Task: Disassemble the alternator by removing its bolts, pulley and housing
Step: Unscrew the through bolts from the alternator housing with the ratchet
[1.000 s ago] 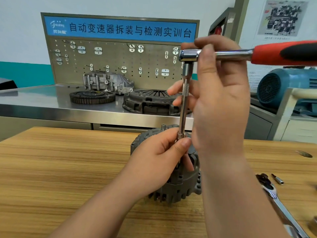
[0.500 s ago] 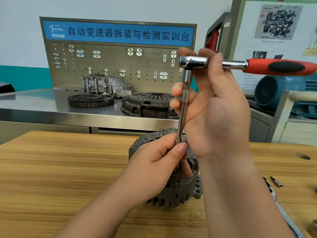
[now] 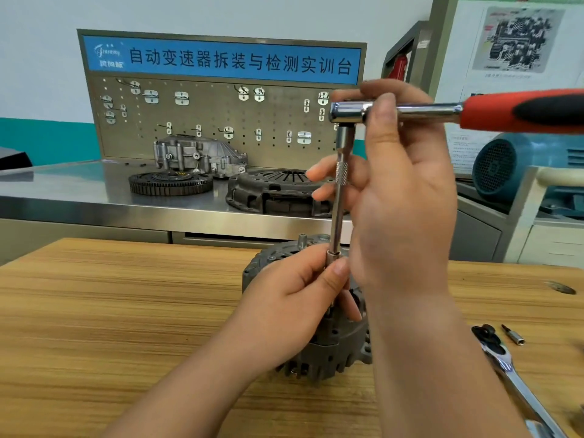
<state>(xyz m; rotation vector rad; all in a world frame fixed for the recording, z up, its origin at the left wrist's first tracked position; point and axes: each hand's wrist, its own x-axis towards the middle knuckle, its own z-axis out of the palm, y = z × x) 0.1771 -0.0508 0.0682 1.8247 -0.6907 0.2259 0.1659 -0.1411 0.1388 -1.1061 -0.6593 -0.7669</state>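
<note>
Centre of the wooden bench (image 3: 126, 311), the alternator (image 3: 335, 343) sits half hidden behind the left hand (image 3: 294, 305), whose thumb and fingers pinch the socket (image 3: 333, 257) at the foot of a long upright extension bar (image 3: 339, 213). Up top, the right hand (image 3: 401, 191) grips the bar and the head of the red-handled ratchet (image 3: 518, 112), handle jutting out to the right. Lying to the right on the wood: a second ratchet (image 3: 505, 368) and, just beside it, a small bit (image 3: 512, 336)
</note>
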